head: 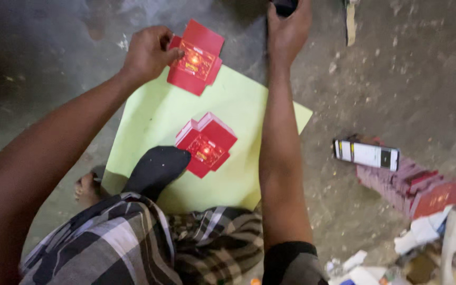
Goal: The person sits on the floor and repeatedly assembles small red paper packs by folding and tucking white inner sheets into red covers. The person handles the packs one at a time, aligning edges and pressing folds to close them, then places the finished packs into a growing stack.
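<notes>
Holding the red card blank (pixel 195 57) by its edge, the left hand (pixel 148 53) should lay it flat on the green sheet (pixel 149 116); the right hand (pixel 288 29) grips a dark object (pixel 283 6).

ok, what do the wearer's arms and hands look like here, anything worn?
Both hands are bare: no gloves, rings or watch visible on the left hand or the right hand. The forearms are uncovered. A dark short sleeve cuff shows on the right upper arm. No sleeve is visible on the left arm.
</notes>
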`<state>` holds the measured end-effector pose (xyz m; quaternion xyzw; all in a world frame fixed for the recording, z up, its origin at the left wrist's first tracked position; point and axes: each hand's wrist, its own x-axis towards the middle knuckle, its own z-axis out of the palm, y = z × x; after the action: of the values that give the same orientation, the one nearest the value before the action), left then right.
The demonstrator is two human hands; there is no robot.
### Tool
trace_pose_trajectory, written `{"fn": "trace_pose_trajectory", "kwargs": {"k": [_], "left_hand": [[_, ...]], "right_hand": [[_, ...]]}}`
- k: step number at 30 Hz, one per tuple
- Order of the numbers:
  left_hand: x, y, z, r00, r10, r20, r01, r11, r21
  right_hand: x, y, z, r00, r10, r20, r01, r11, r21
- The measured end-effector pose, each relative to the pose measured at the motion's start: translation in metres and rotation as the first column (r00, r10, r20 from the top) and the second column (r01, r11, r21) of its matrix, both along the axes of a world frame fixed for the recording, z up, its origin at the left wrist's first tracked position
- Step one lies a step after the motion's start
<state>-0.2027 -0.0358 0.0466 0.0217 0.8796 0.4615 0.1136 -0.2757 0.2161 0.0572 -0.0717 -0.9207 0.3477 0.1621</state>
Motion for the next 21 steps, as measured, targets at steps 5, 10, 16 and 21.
{"fn": "trace_pose_trajectory", "kwargs": {"k": [5, 10, 16, 21], "left_hand": [[0.006, -0.001, -0.016, 0.997, -0.03, -0.069, 0.024, 0.997, -0.075], [0.015, 0.002, -0.013, 0.999, -0.035, 0.017, 0.031, 0.979, 0.199], [0.092, 0.0, 0.014, 0.988, -0.143, -0.06, 0.112, 0.926, -0.36], [0.175, 0.01, 0.033, 0.657, -0.753, -0.051, 0.652, 0.6, -0.464]], "right_hand": [[0.08, -0.023, -0.018, 0.927, 0.373, -0.028, -0.37, 0.902, -0.221], [0.128, -0.04, -0.031, 0.863, 0.504, 0.03, -0.504, 0.855, 0.123], [0.257, 0.001, 0.019, 0.967, 0.076, 0.245, -0.063, 0.996, -0.059], [0.366, -0.002, 0.034, 0.917, 0.216, 0.336, -0.221, 0.975, -0.026]]}}
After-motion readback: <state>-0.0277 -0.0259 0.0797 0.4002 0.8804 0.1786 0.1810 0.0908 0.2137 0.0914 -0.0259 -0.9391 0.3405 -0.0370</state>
